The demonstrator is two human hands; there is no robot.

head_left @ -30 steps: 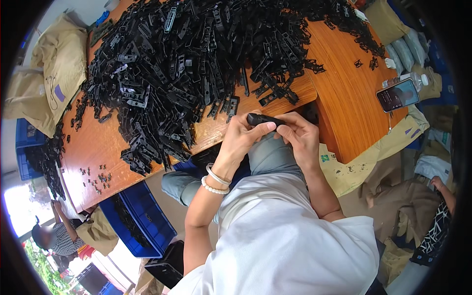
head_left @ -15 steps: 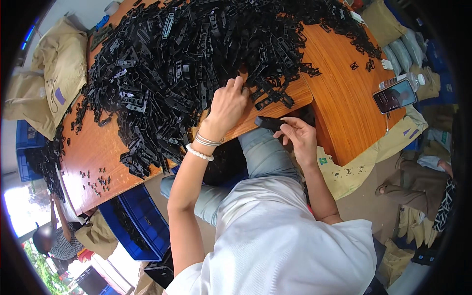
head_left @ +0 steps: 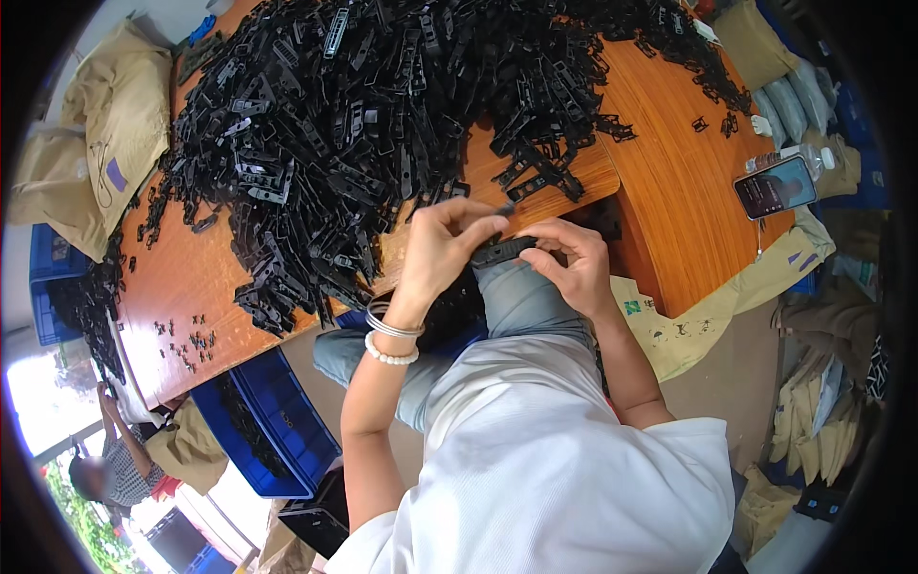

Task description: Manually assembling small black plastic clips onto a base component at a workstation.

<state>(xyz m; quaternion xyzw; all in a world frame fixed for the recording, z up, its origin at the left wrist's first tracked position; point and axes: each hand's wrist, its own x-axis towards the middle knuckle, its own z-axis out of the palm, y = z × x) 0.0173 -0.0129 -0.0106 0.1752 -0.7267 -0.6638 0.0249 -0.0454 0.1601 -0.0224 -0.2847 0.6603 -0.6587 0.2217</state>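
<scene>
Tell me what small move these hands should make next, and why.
Probably bring the small dark piece in the left hand down to the longer black part in the right hand: the piece seems pinched at the left fingertips, close to the part yet apart from it.

1. A workshop, by the look of it, for small-parts handwork
2. Wooden table (head_left: 693,206) heaped with black plastic parts (head_left: 335,129), far beyond household quantity
3. Blue crate (head_left: 297,407) beside it, dark pieces (head_left: 251,430) inside
4. Bulging brown sack (head_left: 124,96) against the table's left side
5. Second person (head_left: 127,471), arms raised near the table's left end
</scene>
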